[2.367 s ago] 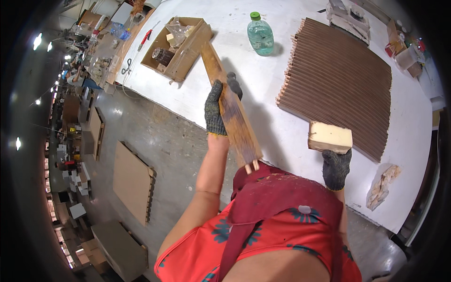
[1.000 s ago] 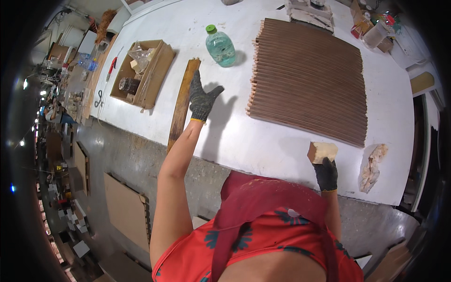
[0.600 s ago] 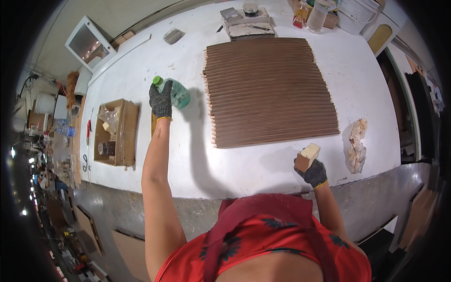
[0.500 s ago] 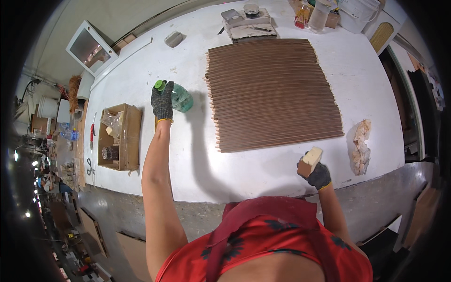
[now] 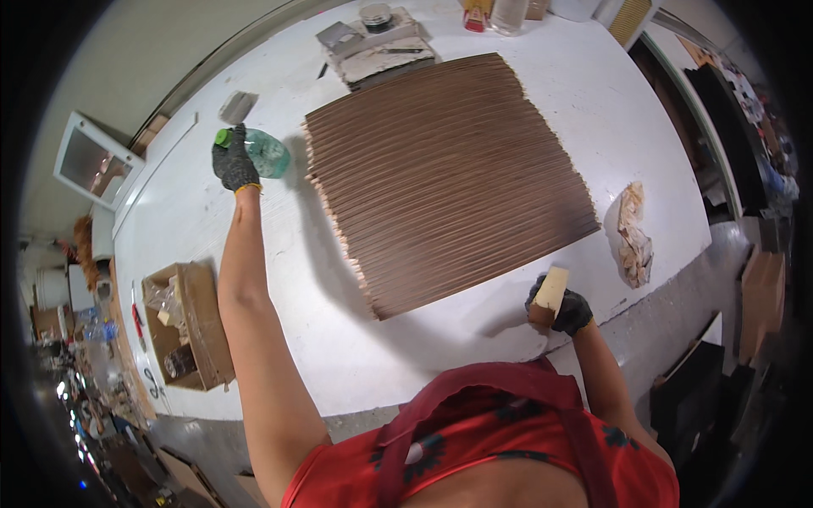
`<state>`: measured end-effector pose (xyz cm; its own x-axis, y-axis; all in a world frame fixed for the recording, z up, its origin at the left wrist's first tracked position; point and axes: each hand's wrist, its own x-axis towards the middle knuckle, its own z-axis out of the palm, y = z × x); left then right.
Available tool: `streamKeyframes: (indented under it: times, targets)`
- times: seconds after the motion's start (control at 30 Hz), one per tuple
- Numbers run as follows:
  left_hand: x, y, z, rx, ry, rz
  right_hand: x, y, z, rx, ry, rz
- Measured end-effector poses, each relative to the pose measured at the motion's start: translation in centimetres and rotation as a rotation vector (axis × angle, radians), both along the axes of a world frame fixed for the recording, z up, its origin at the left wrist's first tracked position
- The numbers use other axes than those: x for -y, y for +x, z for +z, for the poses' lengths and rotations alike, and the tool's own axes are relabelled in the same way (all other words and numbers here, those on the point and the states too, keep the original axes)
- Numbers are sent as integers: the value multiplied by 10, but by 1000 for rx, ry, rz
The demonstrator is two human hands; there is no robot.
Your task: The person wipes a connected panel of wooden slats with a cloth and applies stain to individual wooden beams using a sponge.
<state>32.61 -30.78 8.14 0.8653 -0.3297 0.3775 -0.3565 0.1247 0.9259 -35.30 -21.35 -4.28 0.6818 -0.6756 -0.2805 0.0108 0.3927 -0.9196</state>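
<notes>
At the far left of the table, my left hand (image 5: 236,161), in a dark knitted glove, is closed around the neck of a clear green plastic bottle (image 5: 268,156) with a bright green cap. The bottle is tilted. Off the near right edge of a wide panel of brown slats (image 5: 449,178), my right hand (image 5: 575,312), gloved in the same way, grips a sponge block (image 5: 554,288). The block is cream with a brown end, and the fingers are partly hidden behind it. The slats lie side by side, with pale ends along their left and right sides.
A cardboard box (image 5: 222,347) holding plastic wrap and a jar stands at the left edge. Crumpled stained paper (image 5: 633,237) lies right of the slats. Beyond them is a pale block (image 5: 385,61) bearing a small round container (image 5: 376,17). A grey block (image 5: 239,107) lies at the far left.
The view has turned, so the table and panel appear rotated and shifted left. My left hand and the bottle are closer to the grey block. My right hand still holds the sponge block.
</notes>
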Motion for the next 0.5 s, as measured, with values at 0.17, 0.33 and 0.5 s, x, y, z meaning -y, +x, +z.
streamKeyframes:
  times: [0.17,0.33,0.5]
  targets:
    - [21,27,-11,215,128,-124,2,-6,-8,70,107,38]
    - [-25,28,-13,302,327,-142,6,11,6,129,97,77]
    - [-85,-130,-15,498,394,-242,4,7,-2,-57,-139,80]
